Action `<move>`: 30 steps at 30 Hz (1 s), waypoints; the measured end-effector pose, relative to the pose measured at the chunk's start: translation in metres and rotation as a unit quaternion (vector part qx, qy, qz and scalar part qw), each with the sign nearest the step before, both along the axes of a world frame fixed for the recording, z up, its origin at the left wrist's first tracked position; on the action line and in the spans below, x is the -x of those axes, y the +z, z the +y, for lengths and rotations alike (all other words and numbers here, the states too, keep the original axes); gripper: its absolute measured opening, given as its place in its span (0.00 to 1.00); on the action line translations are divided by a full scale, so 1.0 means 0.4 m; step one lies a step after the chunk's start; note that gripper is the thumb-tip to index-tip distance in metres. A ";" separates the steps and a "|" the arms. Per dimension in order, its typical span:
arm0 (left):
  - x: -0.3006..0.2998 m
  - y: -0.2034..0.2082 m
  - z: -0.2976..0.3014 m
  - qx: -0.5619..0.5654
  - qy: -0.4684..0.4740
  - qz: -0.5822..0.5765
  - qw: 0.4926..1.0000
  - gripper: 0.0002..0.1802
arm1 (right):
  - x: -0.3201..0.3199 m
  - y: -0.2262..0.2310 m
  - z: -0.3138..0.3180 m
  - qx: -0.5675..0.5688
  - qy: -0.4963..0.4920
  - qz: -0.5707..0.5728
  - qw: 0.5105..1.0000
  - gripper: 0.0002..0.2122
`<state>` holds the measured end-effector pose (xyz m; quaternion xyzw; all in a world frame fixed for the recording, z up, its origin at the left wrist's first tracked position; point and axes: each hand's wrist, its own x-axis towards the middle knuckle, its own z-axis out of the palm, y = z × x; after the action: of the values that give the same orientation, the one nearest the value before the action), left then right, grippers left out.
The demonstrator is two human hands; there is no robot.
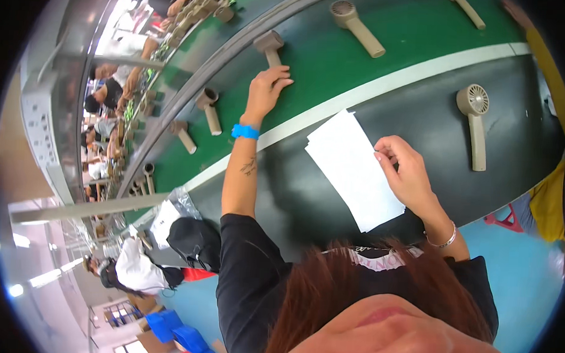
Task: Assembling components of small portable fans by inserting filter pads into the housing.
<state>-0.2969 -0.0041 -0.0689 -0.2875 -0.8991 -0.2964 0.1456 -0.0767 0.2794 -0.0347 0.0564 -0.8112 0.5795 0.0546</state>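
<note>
My left hand (270,92), with a blue band at the wrist, stretches out over the green conveyor belt (311,72). Its fingers are at the handle of a beige handheld fan (270,41) and hide the handle's lower end. My right hand (408,171) is closed, thumb and forefinger pinched together at the right edge of a stack of white paper sheets (351,166). Something small and dark shows at those fingertips, too small to name. To the right, another beige handheld fan (477,130) lies on the dark worktop (440,107), grille up.
More handheld fans lie along the belt, one (359,30) beyond my left hand and others (210,112) to its left. A black bag (194,243) sits on the worktop at left. A person in a yellow sleeve (550,80) is at the right; several people work across the line.
</note>
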 end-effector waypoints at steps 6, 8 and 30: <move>-0.012 0.082 0.062 0.152 0.059 0.040 0.986 0.11 | -0.009 0.014 0.007 -0.009 0.014 0.010 1.000 0.03; -0.017 0.096 0.133 0.151 0.047 0.094 0.983 0.16 | -0.013 0.013 0.003 -0.013 0.025 0.014 1.000 0.03; -0.187 0.199 0.191 -0.474 -0.022 -0.305 0.826 0.11 | -0.010 -0.078 0.039 -0.114 0.053 0.006 0.992 0.04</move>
<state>-0.2222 0.0724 0.0108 -0.0978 -0.6398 -0.7619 -0.0237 -0.0727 0.2950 -0.0658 0.1086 -0.8673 0.4853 0.0218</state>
